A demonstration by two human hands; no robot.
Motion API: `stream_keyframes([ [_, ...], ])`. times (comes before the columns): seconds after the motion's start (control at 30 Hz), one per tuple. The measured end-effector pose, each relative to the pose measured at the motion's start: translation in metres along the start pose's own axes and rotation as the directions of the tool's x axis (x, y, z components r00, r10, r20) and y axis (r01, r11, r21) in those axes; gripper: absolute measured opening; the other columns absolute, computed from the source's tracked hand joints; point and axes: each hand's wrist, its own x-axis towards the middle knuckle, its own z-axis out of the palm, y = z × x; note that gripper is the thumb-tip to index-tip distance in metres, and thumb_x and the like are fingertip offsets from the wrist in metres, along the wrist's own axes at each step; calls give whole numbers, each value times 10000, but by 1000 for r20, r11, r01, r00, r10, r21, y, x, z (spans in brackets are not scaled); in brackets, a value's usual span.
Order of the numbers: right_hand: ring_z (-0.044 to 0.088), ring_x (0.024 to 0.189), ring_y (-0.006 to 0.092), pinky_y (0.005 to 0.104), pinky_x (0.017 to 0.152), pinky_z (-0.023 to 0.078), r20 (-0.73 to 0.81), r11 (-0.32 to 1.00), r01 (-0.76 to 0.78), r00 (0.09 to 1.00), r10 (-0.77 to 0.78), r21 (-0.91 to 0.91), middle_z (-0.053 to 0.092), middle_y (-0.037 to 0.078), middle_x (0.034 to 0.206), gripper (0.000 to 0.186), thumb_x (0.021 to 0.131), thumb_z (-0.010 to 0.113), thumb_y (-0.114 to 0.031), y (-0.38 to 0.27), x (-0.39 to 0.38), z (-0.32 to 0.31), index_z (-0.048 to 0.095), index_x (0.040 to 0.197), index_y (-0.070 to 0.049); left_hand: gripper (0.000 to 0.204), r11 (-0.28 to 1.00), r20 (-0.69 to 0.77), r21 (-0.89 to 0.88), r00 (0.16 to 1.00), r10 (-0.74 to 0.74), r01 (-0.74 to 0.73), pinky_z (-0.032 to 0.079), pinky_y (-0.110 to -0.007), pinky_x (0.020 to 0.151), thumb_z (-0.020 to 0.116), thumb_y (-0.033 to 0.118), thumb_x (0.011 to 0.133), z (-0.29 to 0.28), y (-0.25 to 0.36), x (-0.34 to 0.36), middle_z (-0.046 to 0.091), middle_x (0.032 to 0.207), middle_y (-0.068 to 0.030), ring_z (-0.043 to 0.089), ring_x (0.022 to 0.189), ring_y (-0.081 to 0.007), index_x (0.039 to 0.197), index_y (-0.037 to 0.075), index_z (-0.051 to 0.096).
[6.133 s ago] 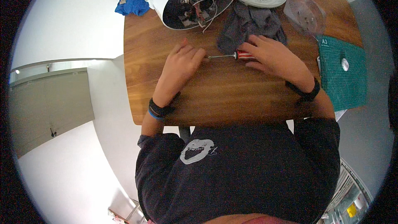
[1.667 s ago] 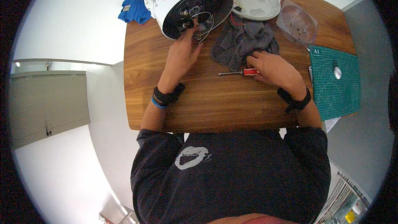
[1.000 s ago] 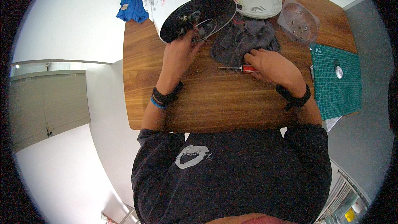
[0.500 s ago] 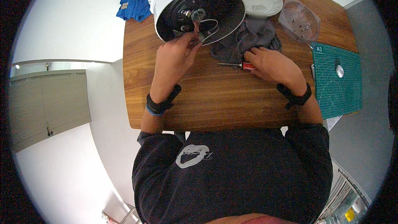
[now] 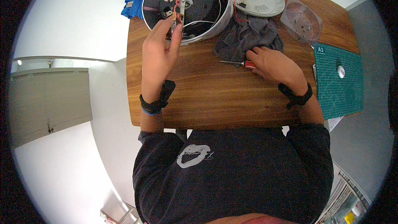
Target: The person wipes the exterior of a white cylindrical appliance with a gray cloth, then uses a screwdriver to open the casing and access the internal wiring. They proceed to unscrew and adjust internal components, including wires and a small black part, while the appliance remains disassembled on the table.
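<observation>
A round white metal housing lies tipped toward me, its dark inside holding metal parts, a red wire and a pale cable. My left hand reaches over its near rim, thumb and fingers on either side of a metal bracket beside the red wire. The exact contact is partly hidden. My right hand rests at the edge of a crumpled dark grey cloth, closed on a screwdriver with a red handle. Its shaft points left, just above the wood.
Behind the cloth lies a white round vented cover, with thin red and yellow wires near it. A clear plastic tray with several small screws is at the right. Nearby are a green cutting mat and a blue cloth.
The housing has turned and shifted left, showing more of its inside. My left hand has moved left with it. A red wire beside the white cover has come into sight. The right hand stays put.
</observation>
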Motion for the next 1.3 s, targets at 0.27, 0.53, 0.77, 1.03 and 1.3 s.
stream_keyframes([
  [0.27,691,1145,433,540,953,595,-9,1000,4,1000,-4,-10,667,196,1204,432,910,814,-145,1,-1,0,568,1247,-34,280,999,11,-19,999,37,-37,576,-423,805,727,113,1073,5,-6,-3,733,1089,-195,733,915,-368,1329,3,706],
  [0.53,711,1092,468,538,925,606,-27,979,123,992,-120,164,659,206,1224,367,928,765,-110,-8,-8,-45,601,1252,-56,263,998,98,-52,994,48,-43,563,-437,867,668,92,1093,-11,-14,0,731,1110,-195,708,995,-396,1345,27,706],
  [0.77,702,1158,423,483,995,597,-505,937,233,860,-74,260,618,174,1235,406,920,822,-82,-27,-15,-99,643,1284,-46,257,992,143,4,982,125,-127,536,-463,959,645,43,1073,-22,-19,7,734,1156,-181,680,1071,-408,1320,26,713],
  [1.03,633,1406,379,435,1136,565,-647,957,259,754,-117,128,573,192,1606,442,942,829,-26,-17,6,-101,630,1335,-65,280,981,133,22,973,189,-193,510,-482,1108,670,22,1055,-23,-28,9,701,1346,-200,643,1269,-420,1331,20,720],
  [1.3,690,1128,416,476,952,590,-596,930,365,754,-278,28,668,129,1241,367,877,831,-63,-18,25,-98,641,1191,-78,750,983,-22,152,994,107,-102,525,-472,1163,878,145,964,-7,-30,5,635,1490,-224,610,1427,-395,1613,63,511],
])
